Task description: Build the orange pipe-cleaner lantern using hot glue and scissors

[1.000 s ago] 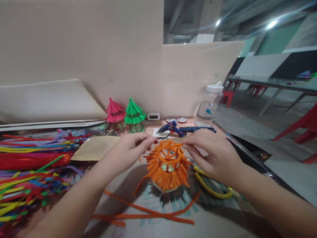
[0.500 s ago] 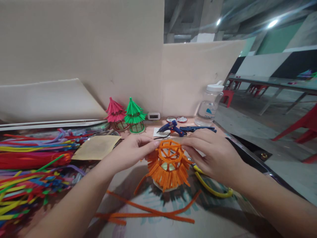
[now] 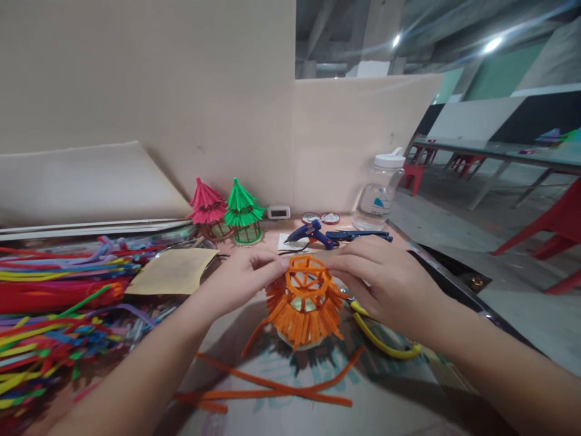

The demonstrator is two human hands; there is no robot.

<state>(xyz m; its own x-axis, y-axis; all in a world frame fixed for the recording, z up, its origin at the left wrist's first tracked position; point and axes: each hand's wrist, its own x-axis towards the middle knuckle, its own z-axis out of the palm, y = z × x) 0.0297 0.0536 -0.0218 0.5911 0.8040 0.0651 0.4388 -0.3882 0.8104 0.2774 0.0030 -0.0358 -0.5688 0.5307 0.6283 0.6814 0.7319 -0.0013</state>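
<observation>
**Orange lantern between both hands**

Table [image 3: 408, 387] runs under and past both your hands; a board wall [image 3: 181, 91] stands beyond them. Off your left hand [image 3: 236, 281], one big heap of pipe cleaners [image 3: 59, 303], many colours, too many to count. Beyond your right hand [image 3: 385, 284], one clear bottle [image 3: 379, 194] with a white cap.

Beyond your left fingertips stand two finished lanterns, one pink [image 3: 206, 209] and one green [image 3: 244, 212], just beside each other. Straight ahead of both hands lies one blue glue gun [image 3: 313, 235]. Under your right wrist, one pair of yellow-handled pliers [image 3: 385, 345], partly hidden.

The orange lantern [image 3: 305, 300] sits on the table between your hands, close in front of you. Your left hand pinches its top hoop from the left, thumb and forefinger closed on the rim. Your right hand does the same from the right, other fingers loosely curled. Towards you from it lie loose orange stems [image 3: 272, 387], about three, crossing each other.

Handling, as judged: very light, fuzzy, so it should not slip. The wire core bends easily and holds the bend, so a hard squeeze would likely dent the frame. The fringe looks softest, with ends that may pull loose. Take hold at the top hoop or its spokes, where the wires are doubled, or at the pale base, not by the fringe.
</observation>
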